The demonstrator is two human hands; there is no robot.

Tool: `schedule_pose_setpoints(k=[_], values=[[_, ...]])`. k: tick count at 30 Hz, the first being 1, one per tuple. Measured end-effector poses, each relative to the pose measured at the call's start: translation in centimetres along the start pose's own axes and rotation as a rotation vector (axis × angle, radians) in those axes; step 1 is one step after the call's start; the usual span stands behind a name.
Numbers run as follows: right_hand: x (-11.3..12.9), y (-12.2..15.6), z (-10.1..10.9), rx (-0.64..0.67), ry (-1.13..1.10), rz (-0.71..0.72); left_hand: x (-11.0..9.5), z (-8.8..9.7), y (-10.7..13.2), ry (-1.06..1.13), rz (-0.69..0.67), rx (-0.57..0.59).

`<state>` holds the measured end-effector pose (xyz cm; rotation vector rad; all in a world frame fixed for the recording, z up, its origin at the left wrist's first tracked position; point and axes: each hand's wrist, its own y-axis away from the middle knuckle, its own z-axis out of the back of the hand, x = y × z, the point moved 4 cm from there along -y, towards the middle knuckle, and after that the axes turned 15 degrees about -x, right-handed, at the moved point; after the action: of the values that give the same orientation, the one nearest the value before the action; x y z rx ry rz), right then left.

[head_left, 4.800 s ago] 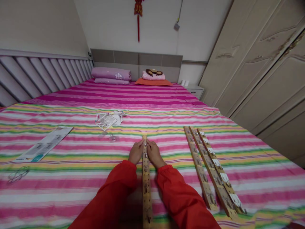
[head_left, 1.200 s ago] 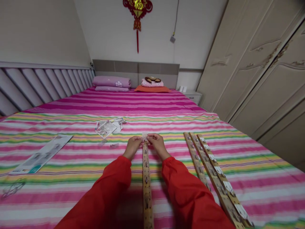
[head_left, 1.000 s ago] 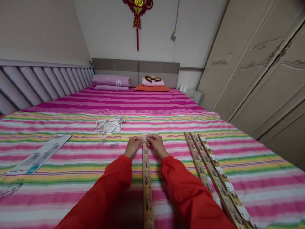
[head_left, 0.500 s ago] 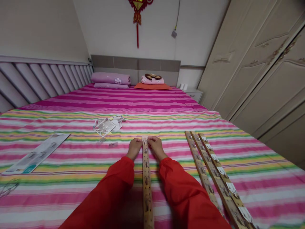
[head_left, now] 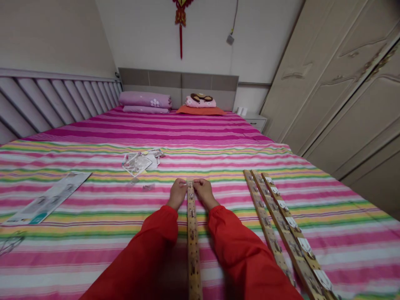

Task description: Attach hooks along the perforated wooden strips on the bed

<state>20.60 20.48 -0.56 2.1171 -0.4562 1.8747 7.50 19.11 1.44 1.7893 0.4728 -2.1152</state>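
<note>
A long narrow wooden strip (head_left: 193,246) lies lengthwise in front of me, with several metal hooks along it. At its far end sits a small clear-backed hook (head_left: 190,183). My left hand (head_left: 177,194) is closed, its thumb and fingertips pinching the left edge of that hook. On the opposite side, my right hand (head_left: 204,193) pinches the right edge in the same way. The fingertips partly cover the hook's sides, and the wood shows between the hands.
To the right lie more wooden strips (head_left: 271,237) with hooks, the outermost bearing white ones (head_left: 292,222). Hook packaging (head_left: 139,163) is piled beyond my left hand, near a small clear wrapper (head_left: 148,186). A flat long package (head_left: 51,199) and thin wire-like item (head_left: 11,243) lie left.
Both hands stay at the far end of the strip, with the fingers shifting slightly around the clear-backed hook. The view has tilted down a little.
</note>
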Motion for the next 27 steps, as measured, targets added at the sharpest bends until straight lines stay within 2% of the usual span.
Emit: schedule_pose_setpoints(k=[6,13,18,22,27], values=[[-0.5,-0.1,0.4,-0.032,0.014,0.02,0.0,0.1,0.2,0.058,0.031,0.091],[-0.2,-0.2,0.3,0.044,0.033,0.027,0.8,-0.4,-0.4,0.184,0.145,0.199],[-1.1,-0.6,-0.2,0.062,0.009,-0.076,1.1,-0.9,-0.5,0.215,0.228,0.217],[-1.9,-1.3,-0.4,0.025,-0.018,-0.137,1.0,-1.3,-0.4,0.208,0.223,0.218],[-1.9,-1.3,-0.3,0.014,-0.041,-0.141,1.1,-1.2,-0.3,0.205,0.208,0.208]])
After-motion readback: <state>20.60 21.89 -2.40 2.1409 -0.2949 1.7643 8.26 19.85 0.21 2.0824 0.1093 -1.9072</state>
